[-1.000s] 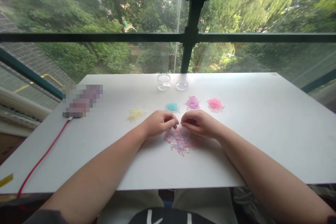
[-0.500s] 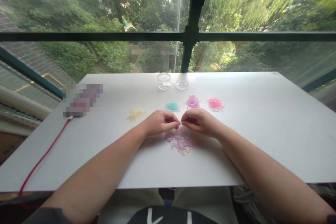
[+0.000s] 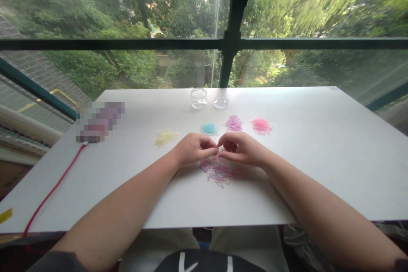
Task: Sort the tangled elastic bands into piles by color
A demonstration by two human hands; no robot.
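My left hand (image 3: 196, 149) is closed in a pinch above the table's middle; what its fingertips hold is too small to name. Facing it, my right hand (image 3: 242, 148) has its thumb and forefinger apart, the forefinger tip close to the left fingertips. Beneath both hands lies a loose heap of mixed pink and purple bands (image 3: 219, 172). Farther back are small piles of yellow bands (image 3: 165, 137), blue bands (image 3: 209, 128), purple bands (image 3: 233, 123) and pink bands (image 3: 262, 125).
A clear round jar (image 3: 198, 98) and a clear shallow lid (image 3: 221, 102) stand near the back edge of the white table (image 3: 318, 144). At the left, a red cable (image 3: 57, 189) runs to a pixelated object (image 3: 101, 122). Windows rise behind.
My right thumb and forefinger have moved apart from their pinch. My left hand stays nearly in place. A yellow mark now shows at the lower left edge.
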